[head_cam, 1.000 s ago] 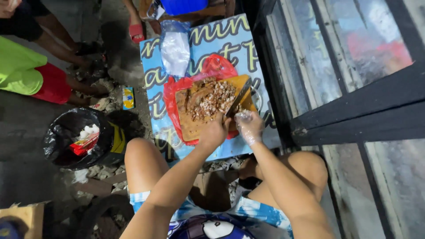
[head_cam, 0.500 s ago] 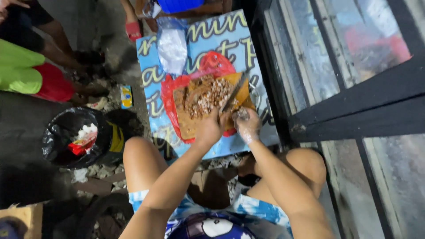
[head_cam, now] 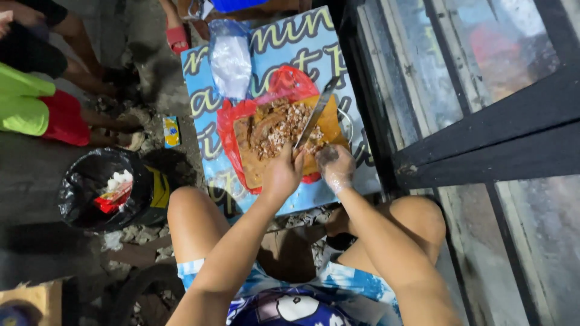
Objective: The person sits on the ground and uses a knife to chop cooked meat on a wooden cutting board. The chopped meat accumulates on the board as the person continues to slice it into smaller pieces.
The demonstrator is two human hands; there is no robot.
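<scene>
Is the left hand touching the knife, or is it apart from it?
Touching. The head view shows the left hand closed around the handle end of the knife, with no gap between them.

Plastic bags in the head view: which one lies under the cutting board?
The red bag, spread flat beneath the wooden cutting board. The clear bag lies apart above it, and the black one lines the bin.
</scene>
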